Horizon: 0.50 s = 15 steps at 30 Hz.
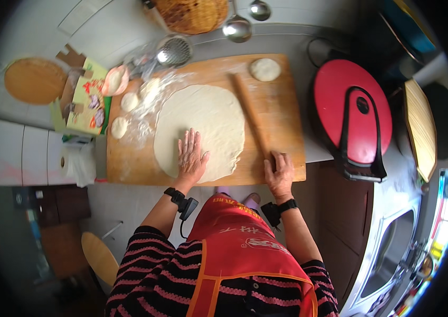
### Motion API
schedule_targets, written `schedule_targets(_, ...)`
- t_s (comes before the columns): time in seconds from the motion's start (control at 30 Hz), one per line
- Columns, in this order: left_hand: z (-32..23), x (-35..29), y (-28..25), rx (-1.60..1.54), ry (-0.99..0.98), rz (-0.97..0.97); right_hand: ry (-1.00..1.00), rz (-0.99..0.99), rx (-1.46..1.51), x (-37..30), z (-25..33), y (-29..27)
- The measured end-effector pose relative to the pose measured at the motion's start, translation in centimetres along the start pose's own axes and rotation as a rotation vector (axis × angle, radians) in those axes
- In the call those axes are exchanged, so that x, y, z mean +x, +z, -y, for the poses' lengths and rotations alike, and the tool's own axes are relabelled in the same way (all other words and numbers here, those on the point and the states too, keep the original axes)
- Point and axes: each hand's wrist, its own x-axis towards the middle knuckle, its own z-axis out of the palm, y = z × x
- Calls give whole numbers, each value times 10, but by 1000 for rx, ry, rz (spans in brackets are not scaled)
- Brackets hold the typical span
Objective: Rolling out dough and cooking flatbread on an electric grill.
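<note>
dough sheet: lies left of centre on board, looks soft, tears easily, wants broad palm support | left hand: grip released, palm flat on sheet | rolling pin: board's right half, seems stiff, light; take ends | right hand: grip grasps pin end at board's near edge

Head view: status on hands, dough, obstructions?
Left hand flat on dough sheet. Right hand at near end of rolling pin. Sheet broad, roundish, ragged at near right edge. Flour, dough rounds to left, apparently not blocking.

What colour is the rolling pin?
The rolling pin is light brown, best seen in the head view.
</note>
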Motion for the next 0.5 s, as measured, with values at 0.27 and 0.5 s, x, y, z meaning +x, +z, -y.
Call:
schedule_targets(0.27,6,-17,0,48,-99,57,38,55,17,-2,0,5)
schedule_targets(0.5,62,-17,3,-1,-193,-84,9,91,-78,-2,0,3)
